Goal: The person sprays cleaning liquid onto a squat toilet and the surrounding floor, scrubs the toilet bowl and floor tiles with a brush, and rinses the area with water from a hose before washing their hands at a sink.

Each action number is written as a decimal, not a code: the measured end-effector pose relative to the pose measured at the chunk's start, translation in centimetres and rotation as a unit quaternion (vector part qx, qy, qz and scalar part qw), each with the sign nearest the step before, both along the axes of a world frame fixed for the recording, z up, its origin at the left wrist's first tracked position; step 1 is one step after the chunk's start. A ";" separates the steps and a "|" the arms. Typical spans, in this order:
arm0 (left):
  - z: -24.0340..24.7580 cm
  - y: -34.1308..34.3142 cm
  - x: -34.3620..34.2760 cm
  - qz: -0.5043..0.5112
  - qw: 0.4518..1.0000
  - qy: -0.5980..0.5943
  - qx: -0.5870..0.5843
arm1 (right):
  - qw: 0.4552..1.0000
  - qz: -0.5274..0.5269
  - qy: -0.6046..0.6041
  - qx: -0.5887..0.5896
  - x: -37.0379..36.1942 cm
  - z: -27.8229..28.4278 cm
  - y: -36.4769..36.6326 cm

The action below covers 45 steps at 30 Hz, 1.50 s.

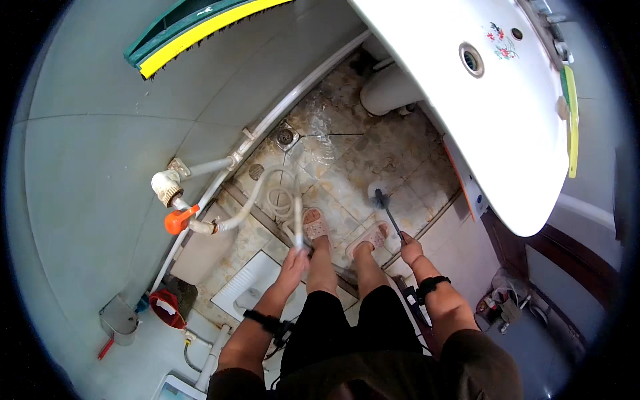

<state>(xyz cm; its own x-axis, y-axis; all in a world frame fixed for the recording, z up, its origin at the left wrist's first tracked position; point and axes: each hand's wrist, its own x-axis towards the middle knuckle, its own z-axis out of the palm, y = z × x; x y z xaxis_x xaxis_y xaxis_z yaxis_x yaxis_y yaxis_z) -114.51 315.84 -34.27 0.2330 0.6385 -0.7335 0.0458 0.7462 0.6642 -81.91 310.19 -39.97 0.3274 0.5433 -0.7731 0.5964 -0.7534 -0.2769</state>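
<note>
My left hand (293, 261) is wrapped round the end of a pale, flexible hose (248, 207). The hose loops across from a wall tap with an orange lever (179, 221). My right hand (411, 249) grips the thin dark handle of a toilet brush (380, 199), whose round, whitish head is on the wet tiled floor (347, 172) ahead of my feet. Water glistens on the tiles around a floor drain (287, 138). My feet, in pink sandals (367, 239), stand between the two hands.
A white washbasin (427, 50) juts out at upper right above its pedestal (388, 92). Left of my feet lies a squat toilet (250, 285). A white pipe (280, 110) runs along the left wall. A red bin (167, 309) stands at lower left; a green-yellow brush (213, 27) is at upper left.
</note>
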 end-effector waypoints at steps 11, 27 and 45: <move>-1.6 10.3 11.6 -0.046 0.985 0.084 0.143 | 0.997 -0.056 0.031 0.033 1.2 2.3 -1.8; -0.1 9.0 20.3 -0.288 0.937 0.153 0.124 | 0.956 -0.287 0.050 -0.040 3.8 2.6 -4.8; -0.3 1.9 22.7 -0.589 0.785 0.166 0.096 | 0.958 -0.287 -0.028 -0.008 4.8 -2.3 -17.3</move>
